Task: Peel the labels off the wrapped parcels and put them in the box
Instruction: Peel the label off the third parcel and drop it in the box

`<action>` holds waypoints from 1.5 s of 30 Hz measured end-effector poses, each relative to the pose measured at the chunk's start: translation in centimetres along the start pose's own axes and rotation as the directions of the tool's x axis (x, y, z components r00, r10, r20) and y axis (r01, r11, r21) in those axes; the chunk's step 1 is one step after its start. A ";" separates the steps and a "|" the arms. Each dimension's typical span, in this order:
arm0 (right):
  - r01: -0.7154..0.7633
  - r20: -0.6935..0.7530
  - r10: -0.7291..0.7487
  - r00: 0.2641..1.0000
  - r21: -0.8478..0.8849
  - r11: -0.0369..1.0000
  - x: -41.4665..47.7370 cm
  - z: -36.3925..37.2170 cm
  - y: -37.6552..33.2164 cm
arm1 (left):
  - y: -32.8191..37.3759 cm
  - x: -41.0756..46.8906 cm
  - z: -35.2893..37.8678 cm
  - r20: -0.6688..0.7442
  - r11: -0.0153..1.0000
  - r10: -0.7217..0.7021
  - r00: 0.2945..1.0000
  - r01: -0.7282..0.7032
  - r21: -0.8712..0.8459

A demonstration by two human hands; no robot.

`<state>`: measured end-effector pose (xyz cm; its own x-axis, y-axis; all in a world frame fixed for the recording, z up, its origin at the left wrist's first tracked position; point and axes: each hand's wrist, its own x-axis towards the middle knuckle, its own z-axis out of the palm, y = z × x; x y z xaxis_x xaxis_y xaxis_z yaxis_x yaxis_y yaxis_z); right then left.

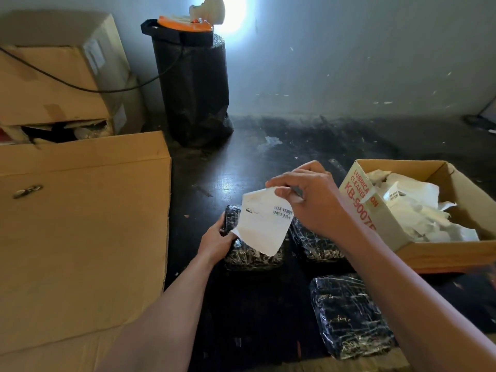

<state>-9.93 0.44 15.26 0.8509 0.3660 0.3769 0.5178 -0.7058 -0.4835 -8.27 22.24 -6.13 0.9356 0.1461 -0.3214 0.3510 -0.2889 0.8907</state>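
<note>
Three black plastic-wrapped parcels lie on the dark floor. My left hand grips the left edge of the far-left parcel. My right hand pinches the top corner of a white barcode label and holds it lifted above that parcel; the label's lower edge still touches the wrapping. A second parcel lies to the right, partly hidden by my right forearm. A third parcel lies nearest me. An open cardboard box at the right holds several crumpled white labels.
A large closed carton stands close on the left, with more stacked cartons behind it. A tall black-wrapped bin with an orange lid stands against the grey wall. A black cable runs across the stacked cartons.
</note>
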 end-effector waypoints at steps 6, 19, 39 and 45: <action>-0.061 0.069 0.059 0.996 0.027 0.998 -0.4 0.4 0.8 | 0.4 -0.7 -0.2 -0.027 0.995 0.010 1.000 -0.008 0.099; -0.125 0.104 0.132 0.986 -0.069 0.990 0.3 -3.4 4.3 | 8.4 -1.8 -2.2 -0.036 0.824 0.269 0.963 -0.211 0.525; -0.497 -0.044 0.517 0.855 -0.357 0.791 -4.4 -19.4 16.5 | 30.8 -0.9 15.5 0.445 0.391 0.460 0.769 -0.625 0.675; -0.488 0.006 0.529 0.848 -0.379 0.787 -5.2 -23.3 22.2 | 32.6 -0.9 23.6 0.426 0.432 0.448 0.786 -0.607 0.667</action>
<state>-4.96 -31.26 21.00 0.9965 -0.0591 0.0588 -0.0415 -0.9634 -0.2649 3.26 -9.62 15.64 0.9086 -0.4176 0.0098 -0.3920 -0.8444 0.3652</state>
